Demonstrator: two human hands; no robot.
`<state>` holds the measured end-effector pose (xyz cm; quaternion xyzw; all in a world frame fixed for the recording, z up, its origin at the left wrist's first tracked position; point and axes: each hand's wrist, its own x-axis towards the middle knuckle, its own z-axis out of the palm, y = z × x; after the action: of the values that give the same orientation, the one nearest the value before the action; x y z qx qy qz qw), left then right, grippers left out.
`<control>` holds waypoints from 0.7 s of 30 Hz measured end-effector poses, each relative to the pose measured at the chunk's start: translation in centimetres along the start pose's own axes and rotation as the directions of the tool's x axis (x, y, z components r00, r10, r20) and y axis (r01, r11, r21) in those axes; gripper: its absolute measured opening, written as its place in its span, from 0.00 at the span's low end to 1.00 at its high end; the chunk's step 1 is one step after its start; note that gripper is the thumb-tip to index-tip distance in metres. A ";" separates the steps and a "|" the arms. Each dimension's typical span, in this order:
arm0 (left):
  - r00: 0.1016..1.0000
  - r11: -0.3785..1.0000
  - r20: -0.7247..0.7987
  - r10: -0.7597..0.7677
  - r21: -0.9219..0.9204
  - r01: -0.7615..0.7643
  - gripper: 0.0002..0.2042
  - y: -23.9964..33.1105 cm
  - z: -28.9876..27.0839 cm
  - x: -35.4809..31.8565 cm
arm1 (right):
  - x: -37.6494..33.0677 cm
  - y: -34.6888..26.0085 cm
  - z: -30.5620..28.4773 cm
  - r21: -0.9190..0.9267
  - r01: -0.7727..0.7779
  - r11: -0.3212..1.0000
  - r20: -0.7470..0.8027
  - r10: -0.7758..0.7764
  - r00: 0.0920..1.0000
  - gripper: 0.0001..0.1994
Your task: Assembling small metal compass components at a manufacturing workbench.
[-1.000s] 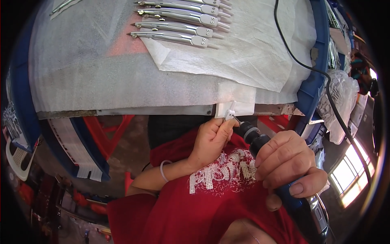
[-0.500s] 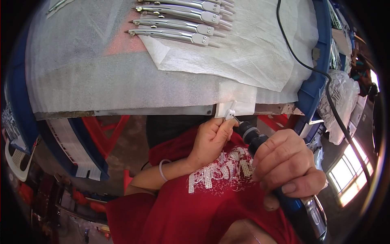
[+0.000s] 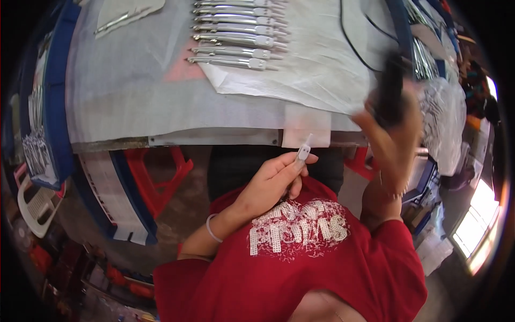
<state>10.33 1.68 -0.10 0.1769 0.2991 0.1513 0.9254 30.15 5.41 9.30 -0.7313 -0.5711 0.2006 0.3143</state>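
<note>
Compass (image 3: 303,152) is sitting in the left hand (image 3: 280,174), its pale grey head with two dark dots facing up and its thin pale prong pointing away from the person. The left hand is clamping it between thumb and fingers, which are hiding the rest of it. It is being held at the near edge of the desk (image 3: 214,137), the prong overlapping a white pad (image 3: 315,124) in this view; whether the two are touching, one cannot tell. To the right, the right hand (image 3: 397,129) is showing blurred, clamped on a dark tool (image 3: 390,88) that is lying between thumb and fingers; the blur is hiding the exact grip. Beyond the pad, a white sheet (image 3: 306,91) is covering part of the desk, and a row of silver compasses (image 3: 233,40) is lying largely on it, side by side, pale prongs pointing right. A black cable (image 3: 346,40) is curving over the sheet. Farther out, a blue tray (image 3: 58,91) is standing at the left, a clear plastic bag (image 3: 445,107) is bulging at the right, and a red plastic frame (image 3: 155,182) is showing below the desk's edge
</note>
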 end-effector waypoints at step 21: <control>0.901 0.872 -0.170 0.400 0.373 -0.317 0.07 4.9 3.4 -1.4 | -5.3 1.1 0.9 0.450 0.012 0.893 0.500 -0.263 0.825 0.06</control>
<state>10.42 4.67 5.19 0.3654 0.3924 0.2887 0.7932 28.96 0.35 7.55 -0.5113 -0.6310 0.4979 0.3041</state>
